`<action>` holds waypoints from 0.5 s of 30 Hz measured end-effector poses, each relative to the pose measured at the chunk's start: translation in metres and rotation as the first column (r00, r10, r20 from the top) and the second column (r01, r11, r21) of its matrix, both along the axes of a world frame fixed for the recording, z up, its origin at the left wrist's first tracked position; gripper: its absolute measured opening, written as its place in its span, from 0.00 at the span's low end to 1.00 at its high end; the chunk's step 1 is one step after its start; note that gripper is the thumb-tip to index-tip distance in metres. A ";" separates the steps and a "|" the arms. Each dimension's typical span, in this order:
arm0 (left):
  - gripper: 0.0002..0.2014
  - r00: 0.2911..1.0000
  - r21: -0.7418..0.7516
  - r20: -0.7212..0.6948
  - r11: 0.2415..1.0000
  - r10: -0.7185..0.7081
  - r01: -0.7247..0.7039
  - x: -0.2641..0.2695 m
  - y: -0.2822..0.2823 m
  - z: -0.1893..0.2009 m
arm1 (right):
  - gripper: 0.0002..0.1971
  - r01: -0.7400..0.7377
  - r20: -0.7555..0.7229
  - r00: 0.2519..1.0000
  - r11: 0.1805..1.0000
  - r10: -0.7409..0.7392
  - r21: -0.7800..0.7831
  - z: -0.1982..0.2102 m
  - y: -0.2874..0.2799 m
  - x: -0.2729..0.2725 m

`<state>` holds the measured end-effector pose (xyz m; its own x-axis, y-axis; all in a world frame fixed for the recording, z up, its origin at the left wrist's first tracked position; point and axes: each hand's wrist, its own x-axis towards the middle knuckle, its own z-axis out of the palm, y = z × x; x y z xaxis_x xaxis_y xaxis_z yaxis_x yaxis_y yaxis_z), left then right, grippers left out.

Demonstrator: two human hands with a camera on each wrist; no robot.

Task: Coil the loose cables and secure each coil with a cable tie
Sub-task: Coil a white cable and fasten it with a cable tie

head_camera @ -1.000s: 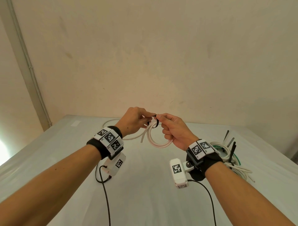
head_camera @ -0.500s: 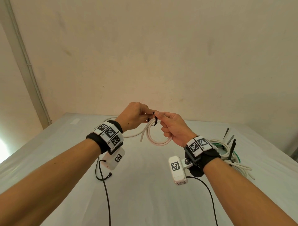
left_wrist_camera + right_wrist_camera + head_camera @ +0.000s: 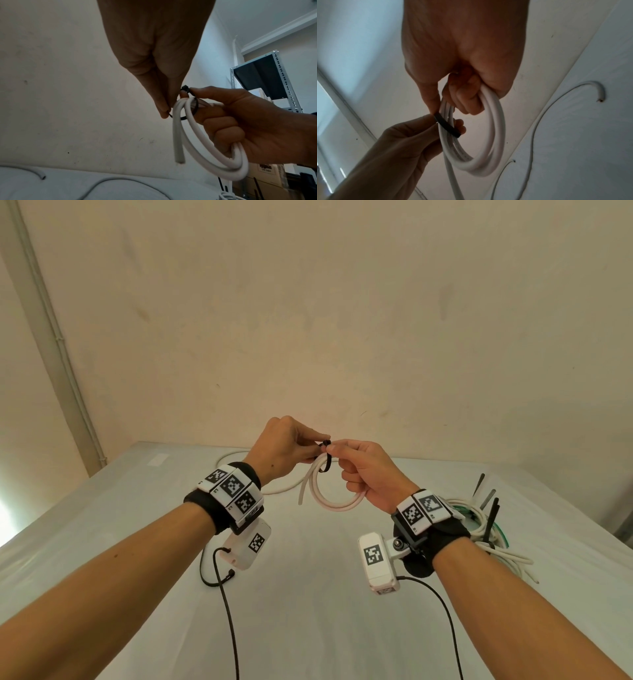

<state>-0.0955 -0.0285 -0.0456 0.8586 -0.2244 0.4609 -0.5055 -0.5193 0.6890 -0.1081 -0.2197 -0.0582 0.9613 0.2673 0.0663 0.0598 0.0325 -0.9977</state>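
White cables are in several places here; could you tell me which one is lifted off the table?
The small white cable coil with the black cable tie, held in both hands.

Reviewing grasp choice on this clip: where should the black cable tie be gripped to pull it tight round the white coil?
Probably at its free tail, where the left hand pinches it, coming from that hand's side. The cable tie already loops round the coil, with its head up by the right hand, whose curled fingers hold the strands together. Pulling the tail away from the head would likely close the loop.

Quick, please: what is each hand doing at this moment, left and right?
Left hand: closed, pinching the black cable tie looped around the coil.
Right hand: closed, gripping the white cable coil and pinching the tie's head.
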 end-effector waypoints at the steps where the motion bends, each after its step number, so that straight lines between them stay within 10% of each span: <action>1: 0.11 1.000 0.018 0.008 1.000 0.000 -0.001 0.000 0.000 0.000 | 0.15 0.009 -0.009 1.000 1.000 -0.009 -0.010 0.000 0.000 0.000; 15: 0.06 0.998 0.064 0.005 0.996 -0.059 0.058 -0.016 -0.006 0.011 | 0.11 0.068 0.045 0.997 0.991 -0.063 -0.111 0.006 -0.004 0.000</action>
